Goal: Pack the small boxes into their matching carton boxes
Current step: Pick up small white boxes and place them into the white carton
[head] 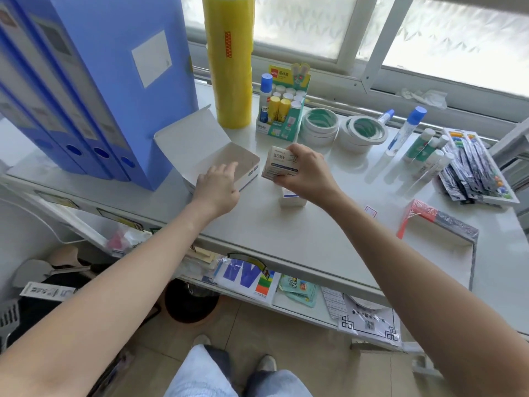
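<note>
An open white carton box (pixel 200 150) with its lid flap raised lies on the white table, left of centre. My left hand (pixel 219 186) rests at the carton's near edge, fingers spread into its opening, holding nothing. My right hand (pixel 303 173) grips a stack of small white paper-clip boxes (pixel 279 163) just right of the carton, lifted slightly off the table. Another small white box (pixel 292 200) stands on the table under my right wrist, partly hidden.
Blue file folders (pixel 86 90) stand behind the carton. A tall stack of yellow tape rolls (pixel 230 61), a glue stick display box (pixel 282 110), white tape rolls (pixel 357 133), glue bottles (pixel 406 127) and packs of pins (pixel 475 167) fill the back and right. A red-edged flat box (pixel 440 239) lies near right.
</note>
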